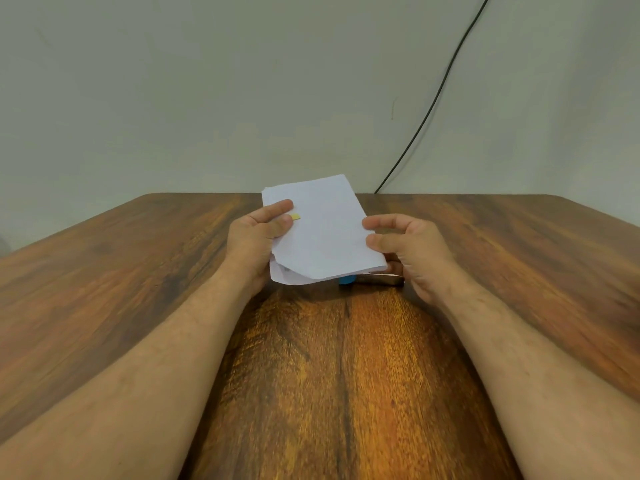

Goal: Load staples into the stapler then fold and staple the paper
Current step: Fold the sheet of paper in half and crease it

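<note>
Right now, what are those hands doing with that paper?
A person is holding a folded white paper above a wooden table. The left hand grips its left edge, with a small yellow bit showing by the fingers. The right hand is at the paper's right edge with curled fingers, thumb touching it. Under the paper, a blue and metal object, probably the stapler, peeks out. Whether the paper is stapled yet cannot be seen.

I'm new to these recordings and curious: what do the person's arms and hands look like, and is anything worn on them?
Both forearms are bare all the way to the frame's lower edge, with no sleeves in sight. The left hand and right hand are bare too: no gloves, no watch or bracelet at the wrists, no rings visible. Fine hair shows on the forearms.
</note>
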